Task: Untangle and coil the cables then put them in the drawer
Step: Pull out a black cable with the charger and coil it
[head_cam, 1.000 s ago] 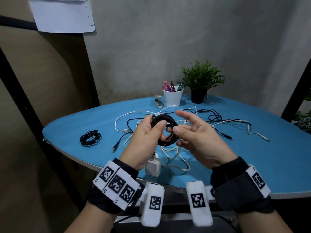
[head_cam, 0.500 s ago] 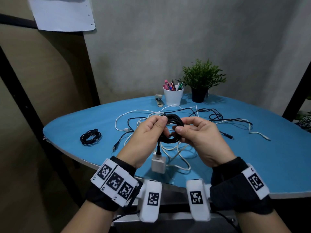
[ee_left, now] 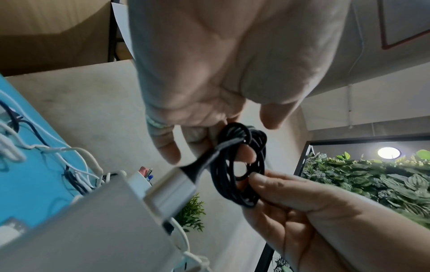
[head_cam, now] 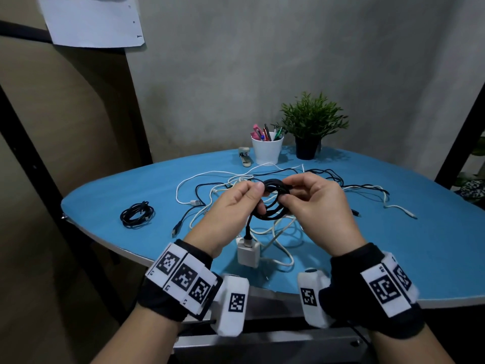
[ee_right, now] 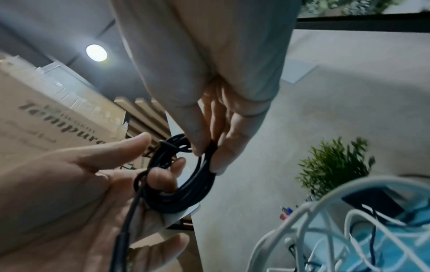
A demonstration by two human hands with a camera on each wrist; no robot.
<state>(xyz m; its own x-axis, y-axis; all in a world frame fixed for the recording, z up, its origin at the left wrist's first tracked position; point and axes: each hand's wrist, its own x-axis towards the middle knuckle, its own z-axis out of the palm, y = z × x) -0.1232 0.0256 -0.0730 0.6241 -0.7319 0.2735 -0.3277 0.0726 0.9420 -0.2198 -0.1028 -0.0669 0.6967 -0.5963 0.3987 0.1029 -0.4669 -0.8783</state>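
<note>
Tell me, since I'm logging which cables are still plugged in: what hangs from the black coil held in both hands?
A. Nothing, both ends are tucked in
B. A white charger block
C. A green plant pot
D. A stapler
B: the coil, held by the left hand and right hand, has a tail that drops to a plug seated in the white charger.

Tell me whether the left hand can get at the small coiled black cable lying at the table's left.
Probably not yet: the left hand grips the black cable coil; otherwise the coiled black cable lies unobstructed.
</note>
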